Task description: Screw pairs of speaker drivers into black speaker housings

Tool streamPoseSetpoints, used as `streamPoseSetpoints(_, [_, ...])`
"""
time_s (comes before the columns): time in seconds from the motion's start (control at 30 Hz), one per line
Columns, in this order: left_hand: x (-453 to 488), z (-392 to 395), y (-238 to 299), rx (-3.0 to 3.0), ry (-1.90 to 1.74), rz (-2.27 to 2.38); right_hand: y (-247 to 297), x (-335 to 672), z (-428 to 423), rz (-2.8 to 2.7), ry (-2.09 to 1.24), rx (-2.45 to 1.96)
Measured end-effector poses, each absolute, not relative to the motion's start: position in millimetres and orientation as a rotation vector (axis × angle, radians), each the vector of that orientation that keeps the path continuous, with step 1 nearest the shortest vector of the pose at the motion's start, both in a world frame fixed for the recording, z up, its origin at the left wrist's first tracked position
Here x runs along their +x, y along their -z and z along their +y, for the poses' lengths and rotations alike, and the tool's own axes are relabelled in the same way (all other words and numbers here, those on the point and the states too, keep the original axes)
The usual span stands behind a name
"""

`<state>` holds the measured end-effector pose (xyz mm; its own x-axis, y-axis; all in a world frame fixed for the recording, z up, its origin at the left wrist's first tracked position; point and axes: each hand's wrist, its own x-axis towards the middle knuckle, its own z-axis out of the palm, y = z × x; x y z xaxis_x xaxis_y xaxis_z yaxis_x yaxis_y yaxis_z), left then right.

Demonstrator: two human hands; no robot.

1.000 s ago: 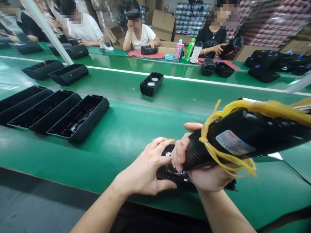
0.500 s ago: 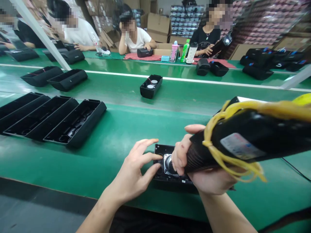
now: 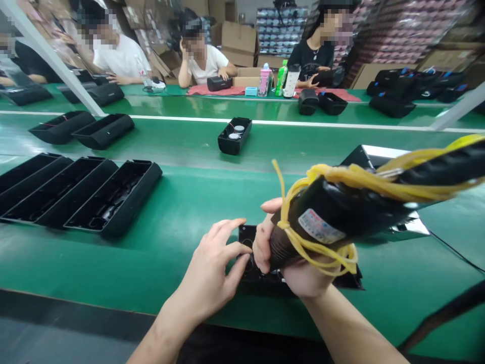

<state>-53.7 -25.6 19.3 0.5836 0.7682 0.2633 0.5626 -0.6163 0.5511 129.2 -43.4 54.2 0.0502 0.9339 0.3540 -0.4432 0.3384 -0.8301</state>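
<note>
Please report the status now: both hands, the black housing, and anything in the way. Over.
Left hand open, fingers resting on black housing. Right hand shut on black power tool, nose down at housing. Tool and right hand hide most of housing.

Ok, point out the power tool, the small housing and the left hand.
power tool (image 3: 343,207), head view, body above label.
small housing (image 3: 244,233), head view, upper left corner.
left hand (image 3: 210,275), head view, its back.

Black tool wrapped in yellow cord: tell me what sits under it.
Under the tool lies a black housing on the green table; only its left corner and right end show. The right hand grips the tool; the left hand touches the housing. Its inside is covered.
</note>
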Motion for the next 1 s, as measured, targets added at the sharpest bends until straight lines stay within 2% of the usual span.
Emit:
streamPoseSetpoints(0.6, [-36, -31, -42, 2.827, -0.490, 1.247, -82, 151, -53, -0.921, -0.976, -0.472])
streamPoseSetpoints(0.83, [-2, -25, -62, 3.047, 0.122, 1.182, -94, 193, -61, -0.814, -0.781, -0.419])
streamPoseSetpoints(1.0, [4, -20, -67, 3.087, 0.233, 1.106, -80, 193, -48, -0.775, -0.742, -0.399])
